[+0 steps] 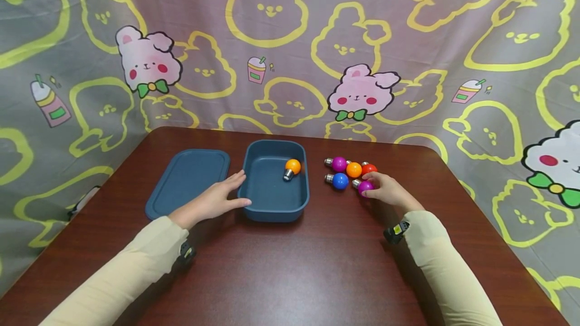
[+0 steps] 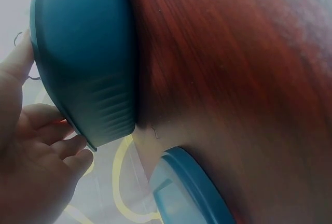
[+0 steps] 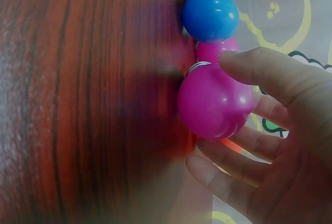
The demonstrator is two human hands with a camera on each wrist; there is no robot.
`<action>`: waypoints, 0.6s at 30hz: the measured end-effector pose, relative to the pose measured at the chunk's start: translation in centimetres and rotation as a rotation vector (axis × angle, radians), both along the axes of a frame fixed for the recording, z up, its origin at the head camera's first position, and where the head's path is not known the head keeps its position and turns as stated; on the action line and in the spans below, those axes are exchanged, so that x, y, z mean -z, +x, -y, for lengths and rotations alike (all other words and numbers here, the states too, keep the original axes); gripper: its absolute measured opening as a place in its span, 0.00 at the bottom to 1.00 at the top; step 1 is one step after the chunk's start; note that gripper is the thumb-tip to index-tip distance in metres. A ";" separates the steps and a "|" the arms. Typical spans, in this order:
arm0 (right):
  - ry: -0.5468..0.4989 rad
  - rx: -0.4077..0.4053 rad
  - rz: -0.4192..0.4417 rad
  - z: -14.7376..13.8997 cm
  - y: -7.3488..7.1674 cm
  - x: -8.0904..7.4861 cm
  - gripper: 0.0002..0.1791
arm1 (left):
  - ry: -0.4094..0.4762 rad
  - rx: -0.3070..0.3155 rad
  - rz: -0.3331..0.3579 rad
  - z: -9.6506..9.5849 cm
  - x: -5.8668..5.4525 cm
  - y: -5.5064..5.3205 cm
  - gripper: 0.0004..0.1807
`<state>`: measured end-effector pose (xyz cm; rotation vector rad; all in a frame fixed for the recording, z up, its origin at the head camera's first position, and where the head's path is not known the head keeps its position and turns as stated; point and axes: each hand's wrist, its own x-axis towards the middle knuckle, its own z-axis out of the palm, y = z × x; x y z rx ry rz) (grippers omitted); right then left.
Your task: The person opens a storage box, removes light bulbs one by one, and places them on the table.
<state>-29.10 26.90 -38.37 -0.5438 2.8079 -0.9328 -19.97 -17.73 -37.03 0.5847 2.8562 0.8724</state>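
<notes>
My right hand (image 1: 387, 191) is at a purple light bulb (image 1: 365, 188), with its thumb and fingers round the bulb's globe. In the right wrist view, that purple bulb (image 3: 213, 101) is between the thumb and the fingers, some of which pass behind it. A blue bulb (image 1: 340, 181) lies to its left; another purple bulb (image 1: 339, 164), an orange bulb (image 1: 354, 169) and a red bulb (image 1: 369, 168) sit farther back. My left hand (image 1: 220, 196), fingers spread, rests at the left rim of a dark blue box (image 1: 274, 214). Inside the box, an orange bulb (image 1: 292, 167) leans against the right wall.
A flat dark blue lid (image 1: 190, 180) lies left of the box on the brown wooden table (image 1: 290, 270). Behind the table hangs a curtain (image 1: 290, 99) with cartoon animals. A dark wrist device (image 1: 396, 232) sits under the right cuff.
</notes>
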 end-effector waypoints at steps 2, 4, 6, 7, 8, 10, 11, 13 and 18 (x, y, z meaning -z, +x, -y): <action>-0.004 0.002 0.003 0.0 0.0 0.0 0.26 | 0.001 -0.001 0.002 0.0 0.0 0.0 0.45; -0.006 0.004 -0.002 0.0 0.0 0.0 0.26 | 0.002 -0.003 0.003 0.0 0.1 0.0 0.45; -0.007 0.005 -0.007 0.0 0.1 0.0 0.26 | 0.002 -0.003 0.003 0.0 0.1 0.0 0.45; -0.008 0.007 -0.007 0.0 0.1 0.0 0.26 | 0.002 -0.003 0.002 0.0 0.1 0.0 0.45; -0.010 0.008 -0.008 0.0 0.1 -0.1 0.26 | 0.002 -0.002 0.002 0.0 0.1 0.0 0.45; -0.012 0.010 -0.014 0.0 0.2 -0.1 0.26 | 0.003 -0.001 0.003 0.0 0.1 0.0 0.45; -0.013 0.013 -0.012 0.0 0.1 0.0 0.26 | 0.003 0.000 0.003 0.0 0.1 0.0 0.45; -0.015 0.013 -0.015 -0.1 0.1 0.1 0.26 | 0.002 0.002 0.002 0.0 0.0 0.0 0.46; -0.019 0.032 -0.020 -0.1 0.1 0.2 0.27 | 0.001 0.004 0.003 0.0 -0.1 0.0 0.46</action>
